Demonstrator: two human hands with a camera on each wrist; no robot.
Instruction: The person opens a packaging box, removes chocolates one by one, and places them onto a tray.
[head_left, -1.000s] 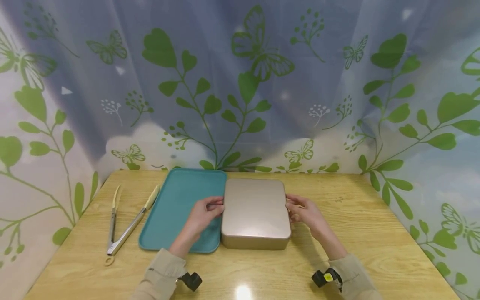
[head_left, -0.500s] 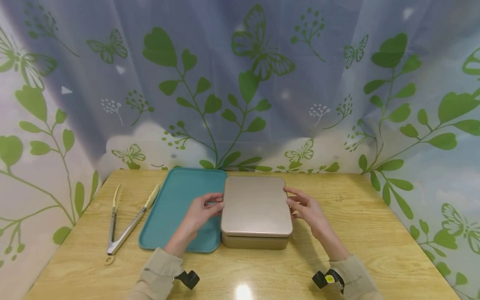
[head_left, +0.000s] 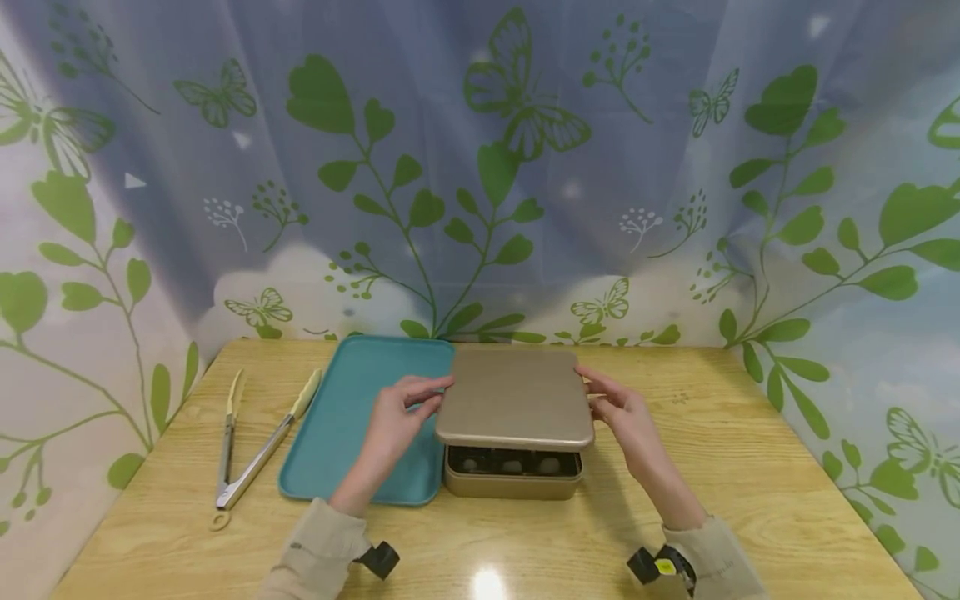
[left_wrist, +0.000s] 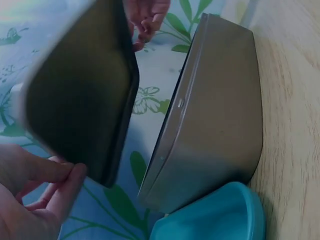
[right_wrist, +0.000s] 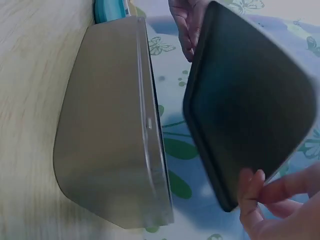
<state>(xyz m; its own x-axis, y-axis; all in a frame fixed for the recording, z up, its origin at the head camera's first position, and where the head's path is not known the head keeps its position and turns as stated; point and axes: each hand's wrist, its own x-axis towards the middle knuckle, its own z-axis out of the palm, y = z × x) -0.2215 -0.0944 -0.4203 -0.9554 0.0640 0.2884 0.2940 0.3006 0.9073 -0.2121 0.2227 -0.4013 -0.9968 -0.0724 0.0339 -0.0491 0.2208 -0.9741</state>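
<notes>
While both my grips hold it by the sides, the bronze-coloured lid [head_left: 515, 400] is up above the square metal box [head_left: 513, 486], apart from its rim in both wrist views. Lid tilted: edge nearest me higher than the far one, dark underside [left_wrist: 80, 85] showing to the wrist cameras. Left grip [head_left: 397, 421]: closed on the lid's left edge, thumb against fingers. Right grip [head_left: 626, 421]: closed on the right edge in the same way.

Box upright on the pale wood-grain table [head_left: 750, 467], centred in front of me. Through the gap under the lid I note a black interior with a row of rounded, greyish items [head_left: 512, 464]; too dark to identify. Small bright mark [left_wrist: 181, 103] at the middle of the box's near rim.

Just left of the box: teal tray [head_left: 360, 417], rounded corners, low raised edge. My left forearm crosses over its near part. Left of the tray: metal tongs [head_left: 258, 467], spread wide, yellowish tips pointing away from me, ring end toward me, right-hand tip close to the tray's edge.

Behind and around the table: blue-and-white curtain [head_left: 480, 208] printed with green leaves and butterflies.
</notes>
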